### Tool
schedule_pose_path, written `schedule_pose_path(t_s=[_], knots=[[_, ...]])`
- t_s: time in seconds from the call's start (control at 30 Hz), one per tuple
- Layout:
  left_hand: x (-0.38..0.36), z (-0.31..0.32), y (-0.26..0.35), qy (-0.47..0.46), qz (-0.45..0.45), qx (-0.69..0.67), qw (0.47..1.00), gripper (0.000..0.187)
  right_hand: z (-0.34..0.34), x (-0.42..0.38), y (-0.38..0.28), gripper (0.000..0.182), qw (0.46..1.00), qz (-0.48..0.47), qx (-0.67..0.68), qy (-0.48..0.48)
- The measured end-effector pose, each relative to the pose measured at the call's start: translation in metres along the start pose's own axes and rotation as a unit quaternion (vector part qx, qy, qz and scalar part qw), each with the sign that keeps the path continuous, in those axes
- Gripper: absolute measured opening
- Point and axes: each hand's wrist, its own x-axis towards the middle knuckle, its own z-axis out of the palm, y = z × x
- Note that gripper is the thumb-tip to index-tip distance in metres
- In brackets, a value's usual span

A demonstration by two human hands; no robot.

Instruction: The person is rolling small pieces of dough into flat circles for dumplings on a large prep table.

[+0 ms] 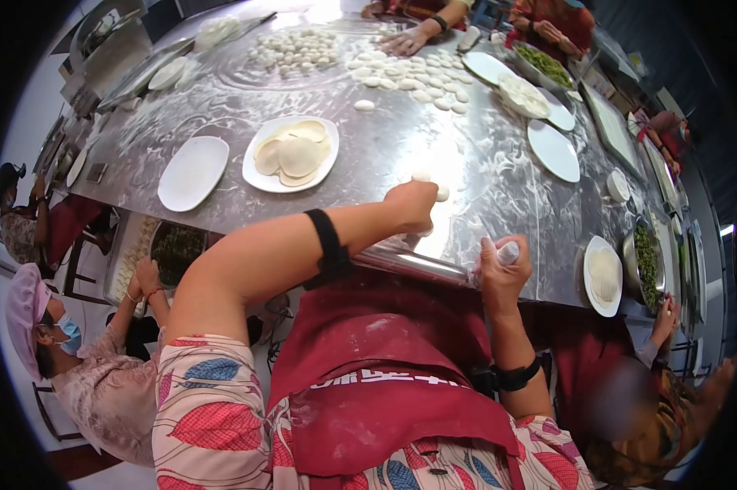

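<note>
My left hand (413, 204) presses fingers closed on a dough piece (440, 193) on the floured steel table (385, 155). My right hand (499, 265) grips a rolling pin (422, 265) at the table's edge. Beyond, a white plate (258, 175) holds rolled wrappers (293, 153); its neighbour plate (193, 172) lies just beside.

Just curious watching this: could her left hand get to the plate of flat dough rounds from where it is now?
Probably yes. The left hand rests on a dough piece, and only bare floury table lies between it and the plate.
</note>
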Motion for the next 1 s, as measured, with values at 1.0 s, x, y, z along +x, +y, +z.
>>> schedule_pose_path(t_s=[1.0], knots=[[0.0, 0.0, -0.023, 0.032, -0.012, -0.114, 0.993, 0.009, 0.044, 0.072, 0.036, 0.021, 0.994, -0.069, -0.07, 0.049]])
